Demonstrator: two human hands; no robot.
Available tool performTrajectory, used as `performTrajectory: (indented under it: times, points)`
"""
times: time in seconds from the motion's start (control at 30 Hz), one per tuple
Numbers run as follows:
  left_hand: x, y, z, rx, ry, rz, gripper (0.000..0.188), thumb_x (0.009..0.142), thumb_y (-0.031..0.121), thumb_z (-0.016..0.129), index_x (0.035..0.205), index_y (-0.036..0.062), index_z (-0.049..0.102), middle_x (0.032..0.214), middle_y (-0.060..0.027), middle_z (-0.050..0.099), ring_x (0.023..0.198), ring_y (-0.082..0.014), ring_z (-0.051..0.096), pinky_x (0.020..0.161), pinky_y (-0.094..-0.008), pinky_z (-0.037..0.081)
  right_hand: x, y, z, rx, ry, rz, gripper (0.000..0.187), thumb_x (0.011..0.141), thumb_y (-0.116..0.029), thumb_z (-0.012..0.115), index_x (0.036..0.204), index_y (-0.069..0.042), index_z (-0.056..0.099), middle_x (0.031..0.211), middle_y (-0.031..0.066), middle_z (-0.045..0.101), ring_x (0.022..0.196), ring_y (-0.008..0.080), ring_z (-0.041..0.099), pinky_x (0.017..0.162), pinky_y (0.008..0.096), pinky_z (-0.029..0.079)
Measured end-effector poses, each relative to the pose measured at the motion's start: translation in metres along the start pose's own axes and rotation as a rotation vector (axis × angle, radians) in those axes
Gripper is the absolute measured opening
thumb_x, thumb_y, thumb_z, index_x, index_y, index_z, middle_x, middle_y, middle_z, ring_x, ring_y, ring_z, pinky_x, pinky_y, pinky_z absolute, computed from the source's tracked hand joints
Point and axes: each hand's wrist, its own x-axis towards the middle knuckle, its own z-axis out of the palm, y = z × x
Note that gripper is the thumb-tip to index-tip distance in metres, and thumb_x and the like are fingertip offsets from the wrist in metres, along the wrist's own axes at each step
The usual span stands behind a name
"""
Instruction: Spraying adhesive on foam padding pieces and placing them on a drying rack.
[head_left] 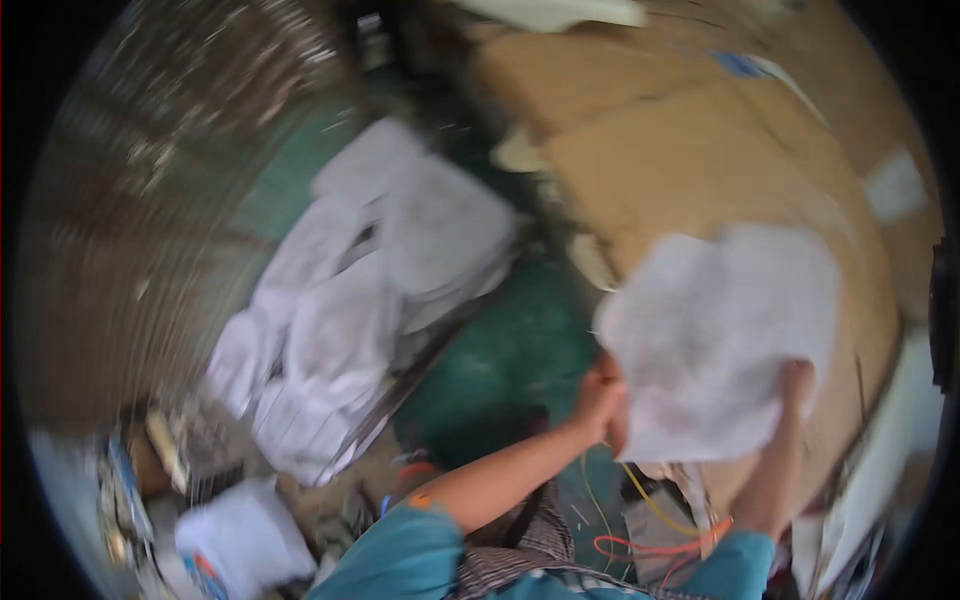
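White crumpled fabric sheet (722, 340) is gripped by both hands, left hand (600, 398) and right hand (796, 385), above brown cardboard sheets (690, 150) bearing a blue label (740, 64); white fabric pile (370, 290) lies left.

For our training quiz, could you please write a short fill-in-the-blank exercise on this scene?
1. Both hands, left hand and right hand, hold a white ____ piece.
2. The pile of white pieces lies on the ____ floor.
3. The sheets of ____ beyond the hands are brown.
4. The person's sleeves are ____.

Missing words: cloth; green; cardboard; teal
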Motion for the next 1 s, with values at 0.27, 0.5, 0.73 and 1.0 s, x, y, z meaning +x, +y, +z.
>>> performTrajectory:
  times: [0.27, 0.5, 0.73, 1.0]
  points:
    - [0.011, 0.016, -0.062, -0.028, 0.147, 0.038, 0.028, 0.071, 0.017, 0.062, 0.096, 0.0033, 0.059, 0.088, -0.0032, 0.059, 0.080, -0.0125, 0.053, 0.073, -0.0268, 0.042, -0.126, -0.106, -0.056, 0.864, -0.229, -0.237, 0.011, 0.081, -0.015, 0.056, 0.088, -0.006, 0.057, 0.075, -0.0023, 0.052, 0.071, 0.0087, 0.048, 0.063, 0.0255, 0.041]
    - [-0.043, 0.057, -0.323, -0.395, 0.304, 0.053, 0.025, 0.072, 0.012, 0.058, 0.096, 0.0052, 0.060, 0.089, -0.0069, 0.061, 0.083, -0.0180, 0.058, 0.072, -0.0300, 0.046, -0.336, -0.258, 0.036, 1.261, -0.723, -0.290, 0.006, 0.083, -0.010, 0.055, 0.088, -0.007, 0.058, 0.078, -0.0013, 0.056, 0.072, 0.0074, 0.050, 0.064, 0.0198, 0.039]
    - [-0.191, 0.117, -0.644, -0.588, 0.552, 0.307, 0.022, 0.070, 0.012, 0.049, 0.090, 0.0032, 0.056, 0.088, -0.0072, 0.058, 0.081, -0.0184, 0.057, 0.078, -0.0306, 0.048, -0.605, -0.398, 0.175, 1.143, -1.182, -0.371, 0.003, 0.081, -0.006, 0.057, 0.081, -0.009, 0.058, 0.066, -0.0061, 0.050, 0.057, 0.0036, 0.042, 0.049, 0.0186, 0.032]
    - [-0.336, 0.140, -0.851, -0.302, 1.123, 0.523, 0.047, 0.076, 0.016, 0.056, 0.121, 0.0040, 0.045, 0.083, -0.0014, 0.056, 0.066, -0.0104, 0.051, 0.056, -0.0231, 0.041, -0.810, -0.445, 0.303, 0.967, -1.521, -0.257, 0.007, 0.079, -0.007, 0.062, 0.084, -0.006, 0.057, 0.072, 0.0017, 0.056, 0.059, 0.0108, 0.054, 0.053, 0.0247, 0.046]
